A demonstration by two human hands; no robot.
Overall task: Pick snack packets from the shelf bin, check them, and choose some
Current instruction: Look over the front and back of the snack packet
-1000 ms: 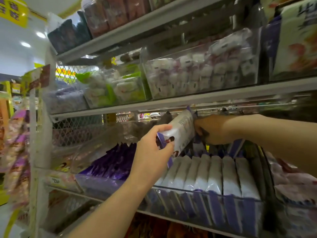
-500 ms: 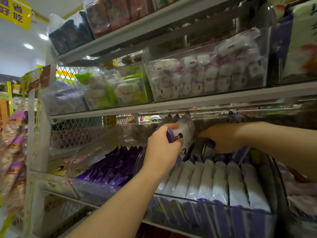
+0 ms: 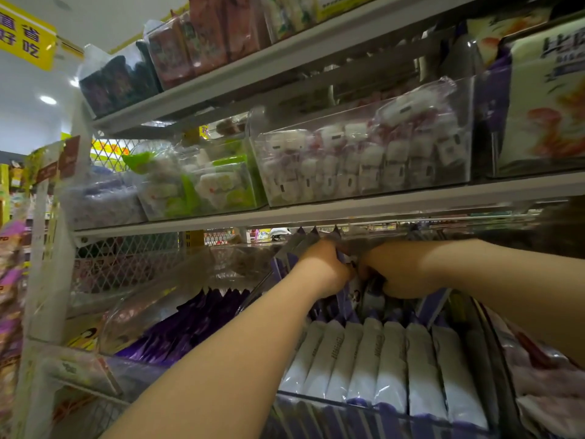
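White-and-purple snack packets [image 3: 380,359] stood in row inside clear shelf bin [image 3: 364,419]. Both hands at bin's far end, nearly touching: left hand [image 3: 326,264] curled round upright packets; right hand [image 3: 399,274] knuckles up, fingers buried among packets, grip unclear.

The snack packets [image 3: 392,359] in the clear shelf bin [image 3: 332,419] are white above with purple lower ends. Those at the back show purple edges and a small printed face. The neighbouring packets [image 3: 177,331] to the left are deep purple. On the shelf above, one bin holds green-and-white packs [image 3: 209,185], another small white sweets [image 3: 364,160] touched with pink. A large bag [image 3: 550,99] at the right is cream with orange-red pictures and dark lettering. The shelf edge [image 3: 316,213] is pale grey, the mesh panel [image 3: 126,261] white, and the hanging sign [image 3: 25,36] yellow with purple characters.
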